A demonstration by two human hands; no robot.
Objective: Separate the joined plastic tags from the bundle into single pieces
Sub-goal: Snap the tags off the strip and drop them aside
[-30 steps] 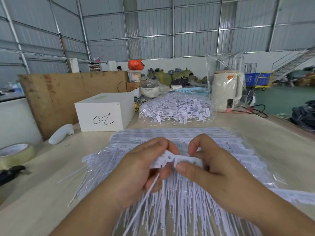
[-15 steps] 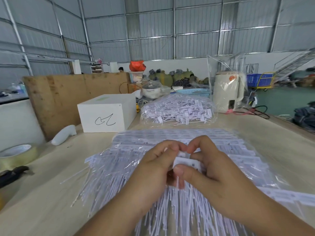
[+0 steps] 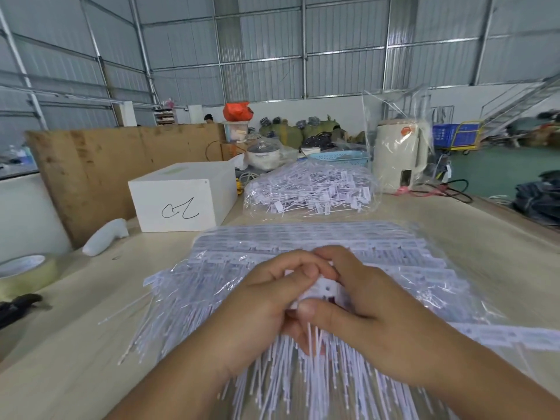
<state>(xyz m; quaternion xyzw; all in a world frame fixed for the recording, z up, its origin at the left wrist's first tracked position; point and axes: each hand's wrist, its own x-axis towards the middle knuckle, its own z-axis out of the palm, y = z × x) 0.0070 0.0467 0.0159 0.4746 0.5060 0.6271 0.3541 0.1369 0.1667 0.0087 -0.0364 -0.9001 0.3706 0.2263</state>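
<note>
Hands: left hand (image 3: 260, 301) and right hand (image 3: 372, 310) meet over the bundle (image 3: 303, 256), fingertips touching each other.
Left grip: fingers curled in, the tips pressed onto the top of a small white strip (image 3: 325, 291); thumb hidden under the hand.
Right grip: thumb laid across the front of the strip, forefinger arched over its back edge, so the strip is pinched between them.
Strip: a short piece of joined tags, its flat heads showing between the two hands, one head with a small hole; thin tails hang down from it below the right thumb. How many tags it holds cannot be told.
Bundle: a wide sheaf of white tags on clear plastic film, heads in rows on the far side, tails fanned toward the person; it lies on the table (image 3: 75, 353) right under both hands.
Stray tails: a few thin ones stick out from the left edge of the bundle onto the table.
Bag (image 3: 309, 192): clear, full of loose single tags, just behind the bundle.
Box (image 3: 178, 201): white, a scrawl on its front, behind the bundle to the left, beside the bag.
Bottle (image 3: 104, 236): white, lying on its side, left of the box.
Tape (image 3: 25, 274): a roll far left of the bundle, near the table edge, with a black tool (image 3: 18, 307) just in front of it.
Kettle (image 3: 400, 156): cream, wrapped in clear plastic, behind the bag to the right.
Board (image 3: 100, 165): brown, upright behind the box.
</note>
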